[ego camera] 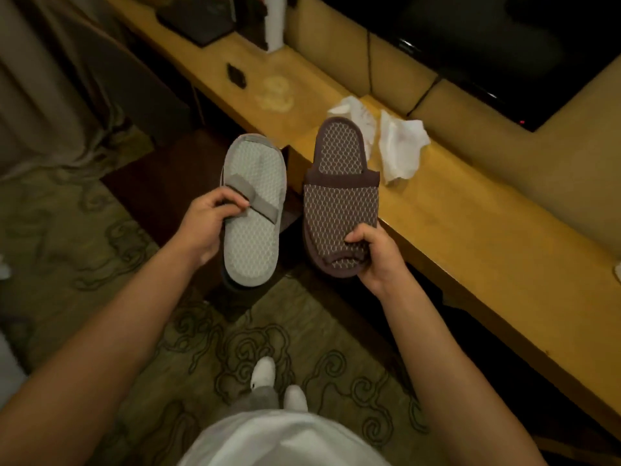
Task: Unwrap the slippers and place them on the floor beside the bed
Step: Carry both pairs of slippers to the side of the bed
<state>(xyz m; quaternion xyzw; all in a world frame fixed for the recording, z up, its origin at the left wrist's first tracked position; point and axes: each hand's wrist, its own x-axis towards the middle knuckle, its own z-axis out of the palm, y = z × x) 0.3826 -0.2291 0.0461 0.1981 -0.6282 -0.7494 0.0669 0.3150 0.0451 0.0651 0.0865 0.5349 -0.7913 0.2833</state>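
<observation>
My left hand [210, 223] grips a light grey slipper [253, 210] by its side, thumb on the flattened strap. It is held in the air over the dark floor, toe toward me. My right hand [374, 253] pinches the toe end of a brown slipper [339, 203] with a honeycomb pattern. Its heel points away and overlaps the edge of the yellow wooden desk [470, 230]. Both slippers are bare, with no wrapping on them. Two crumpled white wrappers [400, 149] lie on the desk just behind the brown slipper.
The long desk runs diagonally along the right, with a dark screen [504, 45] above it and a dark box [198, 18] at its far end. Patterned green carpet [117, 264] covers the floor. My white-socked feet [265, 375] stand below. A curtain [50, 79] hangs at left.
</observation>
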